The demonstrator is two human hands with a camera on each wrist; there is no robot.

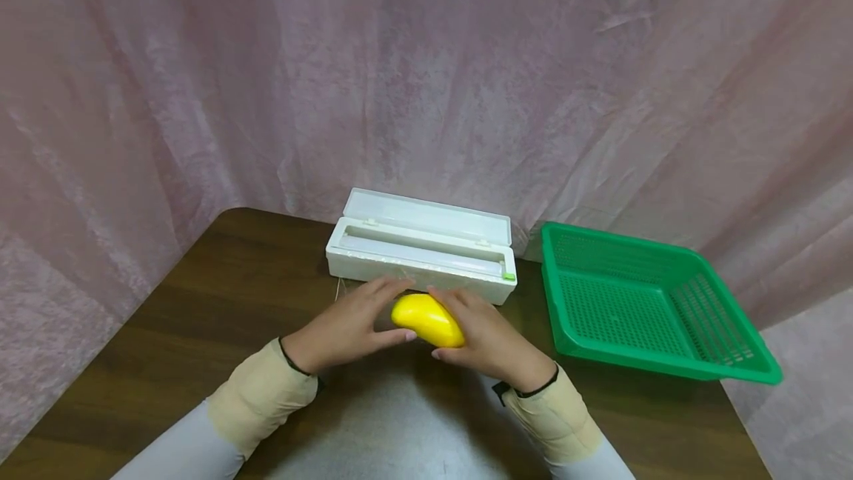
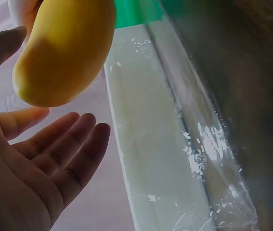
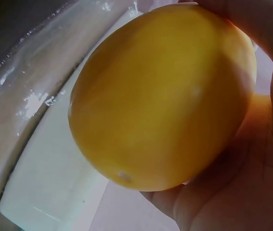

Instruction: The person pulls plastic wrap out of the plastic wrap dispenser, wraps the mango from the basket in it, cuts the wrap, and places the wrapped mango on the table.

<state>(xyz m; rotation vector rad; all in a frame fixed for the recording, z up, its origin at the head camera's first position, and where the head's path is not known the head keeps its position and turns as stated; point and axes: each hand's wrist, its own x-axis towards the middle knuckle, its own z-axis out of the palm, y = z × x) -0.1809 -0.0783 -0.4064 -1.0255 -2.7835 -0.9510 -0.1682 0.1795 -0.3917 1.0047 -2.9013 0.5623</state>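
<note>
A smooth yellow mango (image 1: 429, 319) is held up over the table by my right hand (image 1: 489, 328), whose thumb and fingers curve round its right end. My left hand (image 1: 356, 324) is at the mango's other end, fingers spread and relaxed. In the left wrist view a gap shows between the left fingers (image 2: 73, 151) and the mango. Just beyond both hands stands a white cling film dispenser (image 1: 420, 277), its lid (image 1: 426, 215) raised and a roll (image 1: 420, 252) inside. Clear film (image 2: 213, 144) lies along its front in the left wrist view.
To the right sits a green plastic basket (image 1: 566, 343) with perforated sides. A small light-green piece (image 1: 509, 276) is at the dispenser's right end. Pink curtain (image 1: 426, 80) hangs behind the brown wooden table (image 1: 200, 317). A pale grey sheen (image 1: 393, 428) covers the table's near middle.
</note>
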